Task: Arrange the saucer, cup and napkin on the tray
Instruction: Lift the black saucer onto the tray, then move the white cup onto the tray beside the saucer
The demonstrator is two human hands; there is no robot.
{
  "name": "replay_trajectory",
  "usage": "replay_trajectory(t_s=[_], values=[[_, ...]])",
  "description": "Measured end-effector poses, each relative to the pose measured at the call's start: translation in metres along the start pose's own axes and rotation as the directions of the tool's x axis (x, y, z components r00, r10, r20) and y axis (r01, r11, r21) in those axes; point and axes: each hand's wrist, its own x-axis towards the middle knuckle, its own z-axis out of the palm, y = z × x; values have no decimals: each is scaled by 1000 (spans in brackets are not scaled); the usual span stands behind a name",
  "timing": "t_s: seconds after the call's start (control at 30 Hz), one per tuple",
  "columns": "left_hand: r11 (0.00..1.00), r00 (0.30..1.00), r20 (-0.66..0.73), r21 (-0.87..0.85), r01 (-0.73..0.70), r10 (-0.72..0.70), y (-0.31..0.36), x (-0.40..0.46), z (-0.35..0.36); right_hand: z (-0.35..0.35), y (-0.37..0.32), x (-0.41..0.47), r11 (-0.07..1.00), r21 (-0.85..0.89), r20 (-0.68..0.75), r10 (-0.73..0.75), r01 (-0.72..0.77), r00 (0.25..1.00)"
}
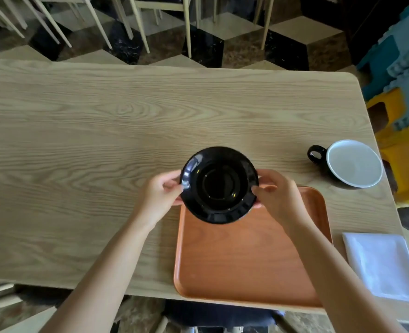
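Both hands' fingers (174,186) grip saucer (219,185), seemingly above tray (246,260).

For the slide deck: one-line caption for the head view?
Both hands hold black saucer over orange tray; cup, napkin wait.

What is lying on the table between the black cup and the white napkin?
Nothing: in the head view, only bare light wooden table separates the black cup with white inside from the folded white napkin.
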Motion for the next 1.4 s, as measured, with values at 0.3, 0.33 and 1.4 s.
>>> replay_trajectory(t_s=[0.3,0.33,1.4], values=[[973,997,-81,232,8,12,-40,-38,4,11,26,-39,997,49,98,60,-65,993],[969,996,-80,248,-13,34,-40,-40,5,13,28,-39,996,49,106,64,-69,992],[603,842,56,673,-429,537,-14,-53,55,-36,32,-50,833,-472,21,-318,290,948]])
